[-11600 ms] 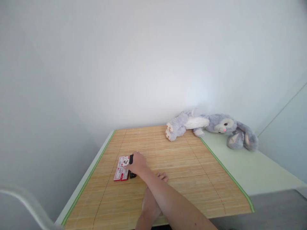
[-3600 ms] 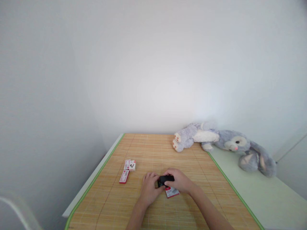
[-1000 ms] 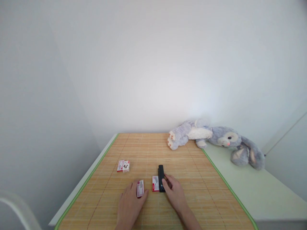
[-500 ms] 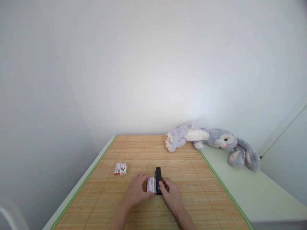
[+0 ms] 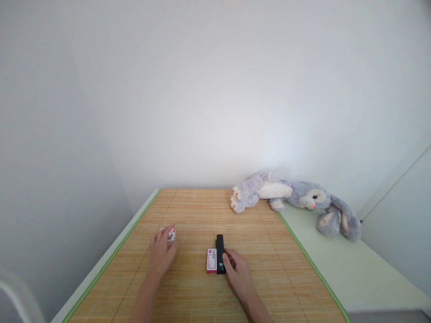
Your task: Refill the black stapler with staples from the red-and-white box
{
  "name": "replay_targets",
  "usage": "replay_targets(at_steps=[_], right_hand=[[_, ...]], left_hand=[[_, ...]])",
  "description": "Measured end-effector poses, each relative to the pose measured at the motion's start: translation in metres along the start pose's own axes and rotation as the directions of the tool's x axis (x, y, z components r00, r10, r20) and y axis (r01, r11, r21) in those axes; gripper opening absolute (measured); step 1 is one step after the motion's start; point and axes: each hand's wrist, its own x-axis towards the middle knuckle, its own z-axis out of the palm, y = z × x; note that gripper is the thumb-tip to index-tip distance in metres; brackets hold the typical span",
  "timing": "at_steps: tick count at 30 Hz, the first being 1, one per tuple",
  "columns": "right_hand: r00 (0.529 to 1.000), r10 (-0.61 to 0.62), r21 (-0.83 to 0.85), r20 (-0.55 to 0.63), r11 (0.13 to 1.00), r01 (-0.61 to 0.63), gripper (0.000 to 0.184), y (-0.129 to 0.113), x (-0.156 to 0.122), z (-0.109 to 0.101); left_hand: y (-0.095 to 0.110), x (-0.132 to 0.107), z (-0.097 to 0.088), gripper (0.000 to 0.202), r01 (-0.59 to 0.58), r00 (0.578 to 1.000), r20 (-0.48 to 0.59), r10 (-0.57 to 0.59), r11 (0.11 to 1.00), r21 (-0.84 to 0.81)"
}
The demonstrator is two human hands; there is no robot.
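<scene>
A black stapler [image 5: 220, 254] lies lengthwise on the bamboo mat, with a white-and-pink box [image 5: 212, 261] close along its left side. My right hand [image 5: 239, 272] rests at the stapler's right side, fingers curled and thumb on its edge; the far fingers are hidden. Farther left, my left hand [image 5: 162, 251] reaches over a small white box with a dark picture on it [image 5: 172, 235]. Its thumb and fingers are apart around that box, and I see no lift. The flat box beside it is mostly covered by the fingers.
A grey plush rabbit [image 5: 275, 189] lies on its side along the back, against the wall, partly on the mat. The green-edged bamboo mat [image 5: 198, 211] covers most of the pale table [image 5: 340, 260]. A white curved object [image 5: 20, 298] shows at lower left.
My left hand has left the pink-and-white box and moved left to the small boxes. The right hand stays at the stapler, which now sits closer against the box.
</scene>
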Motion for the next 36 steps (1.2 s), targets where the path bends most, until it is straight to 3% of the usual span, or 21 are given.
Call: replay_targets(at_steps=[2,4,6,11,14,20,26,29,32,36], right_hand=[[1.000,0.002,0.008,-0.007,1.000,-0.002,0.049,0.000,0.000,0.000],[1.000,0.000,0.014,-0.015,1.000,0.000,0.050,-0.001,0.000,0.000],[1.000,-0.003,0.014,-0.021,1.000,0.003,0.049,-0.003,0.000,0.000],[1.000,0.005,0.022,-0.013,1.000,-0.005,0.048,-0.004,0.000,-0.001],[1.000,0.009,0.024,-0.017,1.000,-0.009,0.049,-0.004,0.000,-0.001],[1.000,0.005,0.014,-0.020,1.000,-0.004,0.048,-0.001,0.000,0.001],[1.000,-0.007,0.020,-0.008,1.000,0.008,0.045,-0.001,0.000,0.000],[1.000,-0.009,0.029,-0.005,1.000,0.009,0.045,0.000,-0.001,0.001],[1.000,-0.003,0.028,-0.010,1.000,0.004,0.046,0.000,0.000,0.001],[1.000,0.000,0.013,-0.011,1.000,0.000,0.046,0.000,0.000,0.001]], left_hand=[[-0.025,0.011,-0.006,0.061,0.125,0.992,0.015,-0.127,0.986,0.113],[-0.044,0.017,-0.009,0.065,0.152,0.982,0.087,-0.168,0.974,0.166],[-0.058,0.019,-0.011,0.063,0.121,0.979,0.141,-0.150,0.974,0.193],[-0.076,0.000,-0.016,0.061,0.042,0.991,0.112,-0.070,0.972,0.229],[-0.063,-0.025,-0.021,0.064,0.050,0.992,0.102,-0.076,0.969,0.243],[-0.011,-0.079,-0.027,0.076,0.222,0.959,0.096,-0.265,0.920,0.324],[0.002,-0.118,-0.020,0.050,0.230,0.936,0.229,-0.267,0.957,0.174],[0.000,-0.114,-0.021,0.053,0.194,0.948,0.227,-0.224,0.970,0.145],[-0.001,-0.095,-0.027,0.062,0.103,0.956,0.263,-0.127,0.989,0.105],[0.015,-0.068,-0.029,0.057,-0.026,0.922,0.381,0.066,0.994,-0.110]])
